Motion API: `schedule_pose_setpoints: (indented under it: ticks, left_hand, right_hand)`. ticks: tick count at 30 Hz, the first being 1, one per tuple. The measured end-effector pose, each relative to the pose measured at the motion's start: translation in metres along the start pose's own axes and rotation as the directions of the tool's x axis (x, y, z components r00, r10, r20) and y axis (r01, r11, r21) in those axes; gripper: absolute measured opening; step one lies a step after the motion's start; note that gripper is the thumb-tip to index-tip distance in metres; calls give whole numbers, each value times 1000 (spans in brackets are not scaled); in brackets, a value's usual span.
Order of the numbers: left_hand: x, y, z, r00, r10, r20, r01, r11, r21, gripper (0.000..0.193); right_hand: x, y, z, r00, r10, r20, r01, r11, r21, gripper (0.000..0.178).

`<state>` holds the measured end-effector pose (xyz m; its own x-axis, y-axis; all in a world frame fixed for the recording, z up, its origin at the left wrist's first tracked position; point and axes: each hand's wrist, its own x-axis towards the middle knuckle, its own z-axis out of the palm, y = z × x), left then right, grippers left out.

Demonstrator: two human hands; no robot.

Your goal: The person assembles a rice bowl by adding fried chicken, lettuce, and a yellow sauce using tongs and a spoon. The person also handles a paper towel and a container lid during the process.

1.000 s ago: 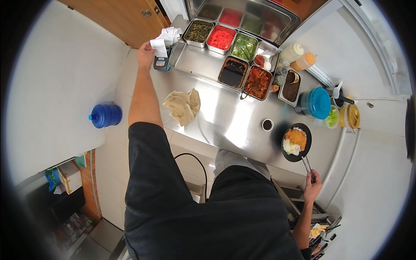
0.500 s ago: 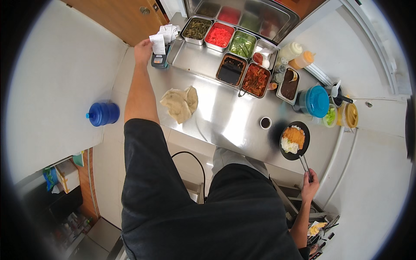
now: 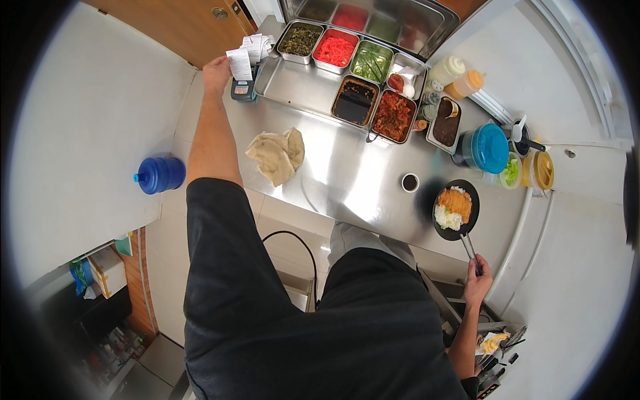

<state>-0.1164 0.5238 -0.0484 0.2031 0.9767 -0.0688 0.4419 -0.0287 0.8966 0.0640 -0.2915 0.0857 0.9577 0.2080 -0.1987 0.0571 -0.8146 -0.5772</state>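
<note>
At the far left of the counter, my left hand [image 3: 217, 73] pinches the edge of a white paper receipt [image 3: 239, 65]. That slip stands above a small dark receipt printer [image 3: 243, 90]. On the right, my right hand [image 3: 477, 279] is closed round the metal handle [image 3: 469, 248] of a small black pan [image 3: 474, 208]. A golden-brown breaded cutlet [image 3: 456, 201] and pale shredded food [image 3: 445, 217] lie in it. Left of the pan stands a small cup of dark sauce [image 3: 410, 183].
A crumpled beige cloth [image 3: 275, 157] lies on the steel counter [image 3: 333, 170]. Metal food pans, including one of red pickles [image 3: 335, 51], line the back. Squeeze bottles [image 3: 465, 84] and a blue-lidded tub [image 3: 490, 148] stand at the right. A blue water jug [image 3: 160, 175] is at the left.
My left hand has shifted slightly left with the receipt edge in its fingers. My right hand still grips the pan, with almost no movement.
</note>
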Motion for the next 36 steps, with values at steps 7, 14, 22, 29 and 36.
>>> schedule_pose_setpoints:
  ticks: [7,14,22,29,36]
  left_hand:
    - [21,-22,1,999,28,-30,-27,998,48,29]
    - [61,-70,-16,989,143,50,-150,964,218,38]
    - [-52,-98,4,999,46,-24,-47,999,-22,61]
    - [-180,-107,14,992,126,23,-127,949,288,54]
    - [-211,-98,0,988,147,57,-158,921,356,48]
  right_hand:
    - [0,5,-1,1000,6,3,-6,1000,10,31]
    - [3,8,20,1000,22,7,-22,999,32,30]
    - [17,2,41,976,-214,-50,213,977,-33,26]
    - [33,-5,65,969,-245,-35,238,960,-145,23]
    - [46,3,75,969,-244,-42,240,967,-90,21]
